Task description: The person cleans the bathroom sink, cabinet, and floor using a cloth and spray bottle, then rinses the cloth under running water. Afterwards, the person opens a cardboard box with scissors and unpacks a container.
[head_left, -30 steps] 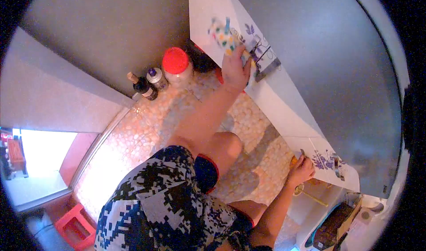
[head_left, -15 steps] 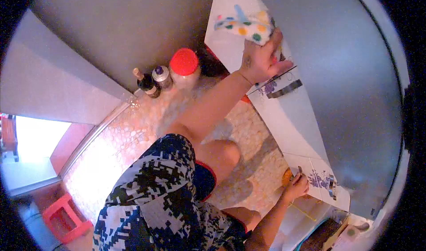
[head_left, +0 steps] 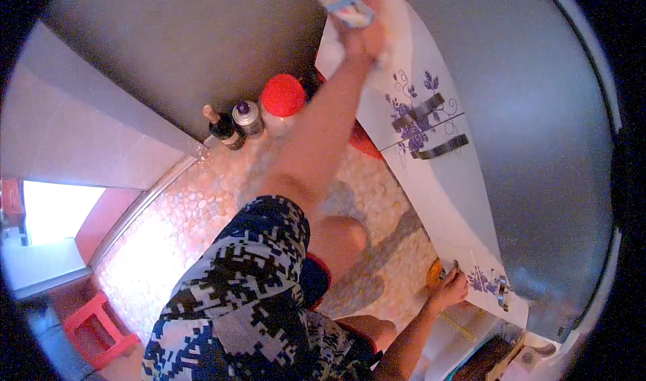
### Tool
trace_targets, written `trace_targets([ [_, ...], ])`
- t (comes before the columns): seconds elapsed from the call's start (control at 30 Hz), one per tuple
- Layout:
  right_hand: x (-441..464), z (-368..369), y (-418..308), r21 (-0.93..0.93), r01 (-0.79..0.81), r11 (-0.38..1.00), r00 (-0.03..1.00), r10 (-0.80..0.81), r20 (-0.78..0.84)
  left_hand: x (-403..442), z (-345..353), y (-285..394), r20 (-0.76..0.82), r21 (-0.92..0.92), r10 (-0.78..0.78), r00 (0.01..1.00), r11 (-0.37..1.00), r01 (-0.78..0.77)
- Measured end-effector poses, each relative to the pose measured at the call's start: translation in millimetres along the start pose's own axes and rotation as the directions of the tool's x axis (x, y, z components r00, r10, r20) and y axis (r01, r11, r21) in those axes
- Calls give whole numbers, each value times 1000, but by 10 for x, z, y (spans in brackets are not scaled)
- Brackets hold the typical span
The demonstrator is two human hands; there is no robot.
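Observation:
At the top of the head view, my left hand (head_left: 363, 39) is closed on a spotted cloth (head_left: 346, 5). It reaches the upper end of the white cabinet front (head_left: 437, 186), and motion blurs both hand and cloth. My right hand (head_left: 449, 291) is low on the right, its fingers closed at a dark cabinet handle (head_left: 454, 265) that they partly cover. Just beside those fingers shows an orange round object (head_left: 435, 272) whose kind I cannot make out. Purple flower prints (head_left: 416, 128) and curved dark handles (head_left: 441, 148) mark the cabinet front between my hands.
Along the wall stand a dark bottle (head_left: 227, 133), a spray can (head_left: 247, 118) and a red-lidded jar (head_left: 282, 97). A red stool (head_left: 101, 330) is at lower left. The large grey surface (head_left: 531, 152) borders the cabinet; a see-through bin (head_left: 444, 337) sits at lower right.
My left hand has moved up and slightly left with the cloth, uncovering the flower print and an upper handle. My right hand has stayed at nearly the same spot.

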State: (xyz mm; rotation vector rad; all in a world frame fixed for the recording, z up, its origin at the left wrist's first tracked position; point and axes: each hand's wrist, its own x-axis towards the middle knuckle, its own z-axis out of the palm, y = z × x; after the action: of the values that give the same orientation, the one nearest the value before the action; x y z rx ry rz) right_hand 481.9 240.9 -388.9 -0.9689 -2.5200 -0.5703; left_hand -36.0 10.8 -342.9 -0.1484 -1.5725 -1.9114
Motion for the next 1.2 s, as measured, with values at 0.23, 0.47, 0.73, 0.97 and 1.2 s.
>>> trace_targets([
  [0.23, 40, 1, -94, 71, -10, 997, 1000, 11, -6, -923, -393, -458, -169, 319, -73, 983, 939, 124],
  [0.47, 12, -20, -8, -15, -21, 1000, 999, 21, 39, -1753, -399, 765, 276, 29, -131, 952, 991, 128],
  [0.73, 4, 26, 6, 51, -51, 997, 999, 51, 15, -1140, -1637, 1434, 373, -37, -580, 725, 771, 636],
  [0.97, 29, 5, -7, 87, -4, 996, 1000, 6, -22, -1158, -1441, 1243, 278, -68, -647, 710, 724, 686],
  [1.2, 32, -1, -1, 39, 13, 999, 1000, -13, 0, -1535, -316, 975, 205, 83, -152, 967, 987, 137],
])
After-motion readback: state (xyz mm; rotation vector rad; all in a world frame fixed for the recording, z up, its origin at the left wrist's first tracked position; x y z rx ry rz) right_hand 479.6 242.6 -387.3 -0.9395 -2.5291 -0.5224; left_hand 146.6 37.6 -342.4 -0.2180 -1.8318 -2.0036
